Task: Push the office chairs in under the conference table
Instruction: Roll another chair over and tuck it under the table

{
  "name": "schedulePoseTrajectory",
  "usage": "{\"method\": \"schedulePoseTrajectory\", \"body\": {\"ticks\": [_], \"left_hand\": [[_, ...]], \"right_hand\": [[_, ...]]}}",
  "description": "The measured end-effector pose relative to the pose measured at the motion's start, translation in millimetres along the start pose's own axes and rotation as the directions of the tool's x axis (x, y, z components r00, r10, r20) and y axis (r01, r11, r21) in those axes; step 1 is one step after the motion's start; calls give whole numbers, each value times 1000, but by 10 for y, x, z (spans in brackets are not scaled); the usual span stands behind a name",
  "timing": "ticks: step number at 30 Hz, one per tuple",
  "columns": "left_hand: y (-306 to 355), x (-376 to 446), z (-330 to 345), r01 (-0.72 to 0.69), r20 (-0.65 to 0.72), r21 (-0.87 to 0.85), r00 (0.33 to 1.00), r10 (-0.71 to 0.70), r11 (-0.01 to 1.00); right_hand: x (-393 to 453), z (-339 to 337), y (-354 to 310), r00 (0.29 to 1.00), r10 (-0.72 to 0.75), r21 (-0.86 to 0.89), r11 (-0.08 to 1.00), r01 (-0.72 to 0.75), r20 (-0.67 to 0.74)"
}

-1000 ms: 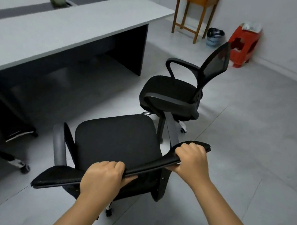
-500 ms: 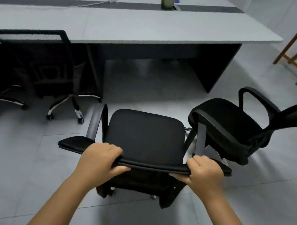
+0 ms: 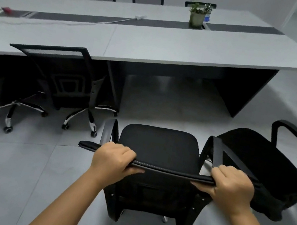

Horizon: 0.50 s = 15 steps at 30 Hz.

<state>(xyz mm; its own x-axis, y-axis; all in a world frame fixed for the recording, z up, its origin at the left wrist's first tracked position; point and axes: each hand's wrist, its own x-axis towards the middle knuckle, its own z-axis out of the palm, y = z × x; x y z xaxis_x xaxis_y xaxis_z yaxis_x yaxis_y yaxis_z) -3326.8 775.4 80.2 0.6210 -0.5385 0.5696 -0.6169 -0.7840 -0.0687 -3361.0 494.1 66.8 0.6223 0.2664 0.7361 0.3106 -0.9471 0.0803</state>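
office chair (image 3: pixel 158 149) sits at about six o'clock in the view, just in front of the person, its seat facing the open gap under the conference table (image 3: pixel 156 42) at twelve o'clock and still well short of the table edge. on casters it should roll easily across the smooth tile floor (image 3: pixel 5 166) and feel light to push, though i'd expect it to swivel or drift if one side is pushed harder. the top rail of the backrest (image 3: pixel 173 171) looks stiff enough to shove and steer from, so that is the sensible place to hold, one hand toward each end. going left to right: a chair already tucked in (image 3: pixel 60 77) stands at ten o'clock; the left hand (image 3: pixel 113 158) is curled over the rail near its left end, fingers on top and thumb beneath; the right hand (image 3: pixel 232 183) grips the right end the same way, fingers wrapped over and thumb under; a second loose chair (image 3: pixel 265 162) stands at three o'clock, just beside the held one, close enough that their arms could snag.
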Motion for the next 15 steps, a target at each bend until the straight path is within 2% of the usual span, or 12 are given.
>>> {"method": "schedulePoseTrajectory", "body": {"ticks": [3, 10, 15], "left_hand": [[-212, 161, 228, -21, -75, -5, 997, 20, 1000], [-1140, 590, 635, -22, -119, 44, 993, 27, 999], [-1844, 951, 877, -67, -125, 56, 989, 74, 996]], "right_hand": [[226, 290, 131, 1000, -16, -14, 1000, 16, 14], [926, 1056, 79, 993, 11, -49, 999, -5, 120], [1423, 1554, -7, 996, 33, -31, 999, -30, 88]]}}
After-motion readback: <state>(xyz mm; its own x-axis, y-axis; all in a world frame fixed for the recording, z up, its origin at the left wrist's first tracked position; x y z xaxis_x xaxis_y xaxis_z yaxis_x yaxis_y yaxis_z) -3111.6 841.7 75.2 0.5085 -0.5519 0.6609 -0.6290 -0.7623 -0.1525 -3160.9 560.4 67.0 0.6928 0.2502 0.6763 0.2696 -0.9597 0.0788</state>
